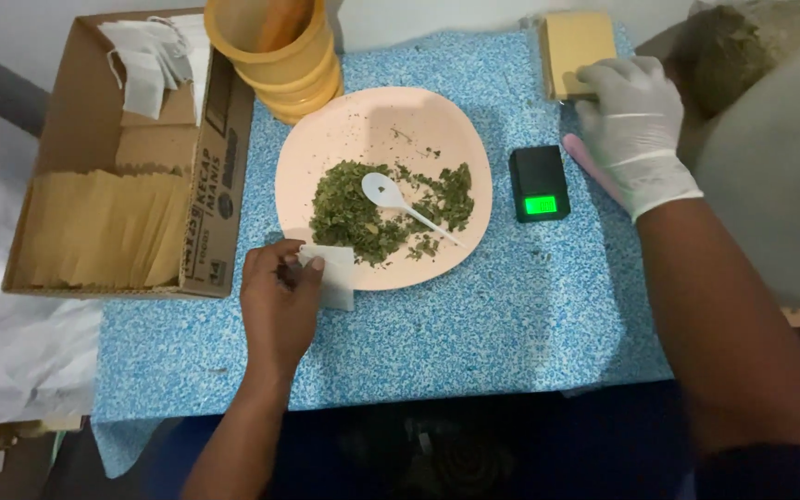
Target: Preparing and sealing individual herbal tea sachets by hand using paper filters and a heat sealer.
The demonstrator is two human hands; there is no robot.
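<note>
While the left hand (278, 294) pinches a white sachet (333, 276) beside the plate (326, 139), the gloved right hand (631, 125) grips a tan packet (574, 42).

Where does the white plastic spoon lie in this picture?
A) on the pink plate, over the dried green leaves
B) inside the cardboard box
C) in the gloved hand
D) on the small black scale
A: the white spoon rests on the pink plate, its bowl over the dried green leaves.
</note>
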